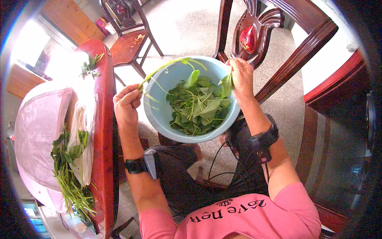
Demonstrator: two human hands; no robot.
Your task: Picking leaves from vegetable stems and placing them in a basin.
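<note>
A light blue plastic basin holds a pile of green leaves and thin stems. At its left side my left hand pinches the end of a long green vine stem with curling tendrils, which arches over the basin's far rim. My right hand, above the basin's right rim, has a green leaf between its fingers. Whether that leaf is still joined to the vine I cannot tell.
On the left, a red wooden table bears a bundle of leafy stems, a plastic bag, a mesh food cover and a small leafy sprig. Dark carved wooden chairs stand ahead and at right. Black cables hang near my legs.
</note>
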